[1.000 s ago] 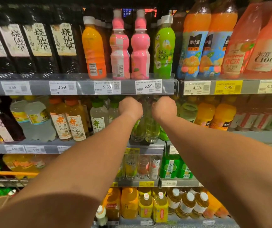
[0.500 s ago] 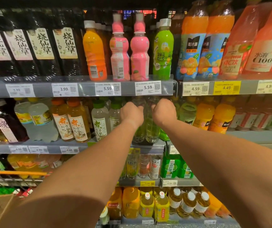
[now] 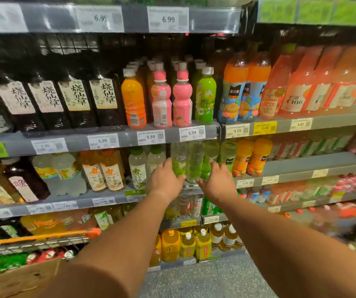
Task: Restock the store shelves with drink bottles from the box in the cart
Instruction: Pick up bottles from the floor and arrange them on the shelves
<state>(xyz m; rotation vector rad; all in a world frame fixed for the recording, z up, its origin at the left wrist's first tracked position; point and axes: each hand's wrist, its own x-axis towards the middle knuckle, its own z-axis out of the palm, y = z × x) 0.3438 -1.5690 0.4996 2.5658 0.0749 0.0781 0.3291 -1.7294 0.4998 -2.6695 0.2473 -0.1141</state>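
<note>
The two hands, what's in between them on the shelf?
In the head view, clear bottles with green labels stand between the left hand and the right hand. The left hand touches the leftmost one; both hands look open.

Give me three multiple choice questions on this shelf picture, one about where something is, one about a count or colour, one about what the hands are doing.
1. The clear green-labelled bottles stand:
A. under a 5.59 tag
B. on the floor
C. on the top shelf

2. Pink bottles at the shelf front:
A. none
B. two
C. five

3. The hands are:
A. open at the bottles
B. closed on the cart handle
C. holding a box

Answers:
1 A, the 5.59 tag sits just above them.
2 B, two stand side by side.
3 A, left hand and right hand show spread fingers.
</note>
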